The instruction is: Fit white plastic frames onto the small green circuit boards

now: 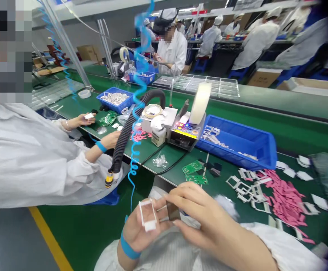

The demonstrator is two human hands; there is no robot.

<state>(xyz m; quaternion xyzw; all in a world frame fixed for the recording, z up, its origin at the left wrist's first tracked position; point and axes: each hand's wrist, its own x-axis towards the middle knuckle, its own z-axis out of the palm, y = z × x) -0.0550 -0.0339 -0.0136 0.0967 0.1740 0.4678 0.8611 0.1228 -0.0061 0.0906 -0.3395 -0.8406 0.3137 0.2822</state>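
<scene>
My left hand (137, 235), with a blue strap round its wrist, is palm up in front of my body. A small white rectangular plastic frame (141, 215) lies across its palm and fingers. My right hand (199, 209) pinches a dark, thin rectangular plate (173, 211) between thumb and fingers. The plate stands close beside the white frame, at the left fingertips, and I cannot tell whether it touches them. Beyond my hands, on the bench, lie green circuit boards (193, 167). More white frames (247, 190) are heaped to the right, next to a pile of pink strips (286, 197).
A blue bin (261, 146) holds white parts behind the boards. Left of it stand a tape dispenser (183, 133) and a white bottle (158, 135). A black hose (124, 139) and a coiled blue air line (137, 150) hang ahead. A co-worker's sleeve (67, 169) is at my left.
</scene>
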